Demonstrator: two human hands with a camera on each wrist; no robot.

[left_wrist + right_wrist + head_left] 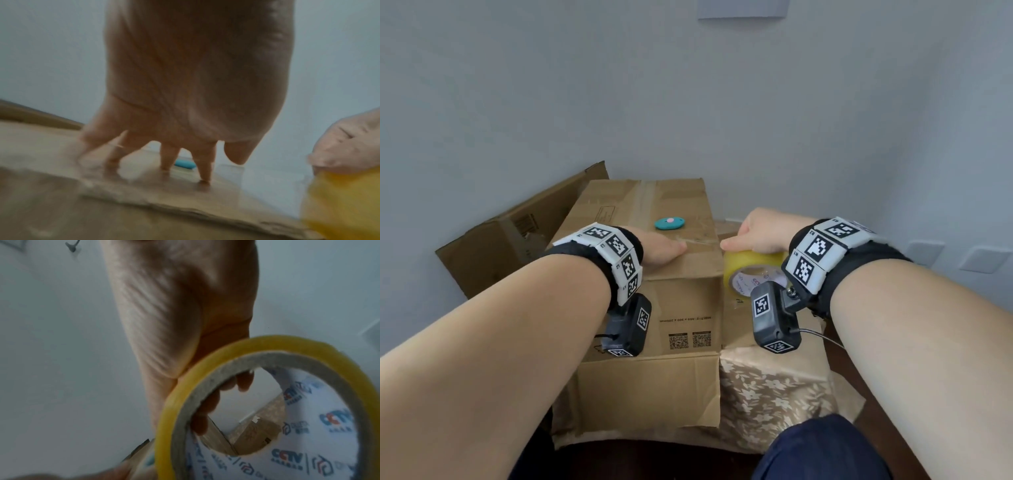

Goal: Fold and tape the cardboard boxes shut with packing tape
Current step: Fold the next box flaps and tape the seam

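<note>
A closed cardboard box [654, 308] stands on the table in front of me. My left hand [664, 248] lies flat on its top near the front right corner, and the fingers [204, 170] press down on a shiny strip of clear tape [702, 241]. Just off the box's right edge my right hand [756, 233] grips a yellow roll of packing tape [753, 270]. In the right wrist view the fingers [207, 404] curl through the roll [320, 418] and its printed core. The same roll [345, 203] shows at the right of the left wrist view.
A teal oval cutter [669, 223] lies on the box top just beyond my left hand. A second cardboard box [517, 233] leans behind on the left. The table wears a floral cloth [774, 387]. A grey wall stands close behind.
</note>
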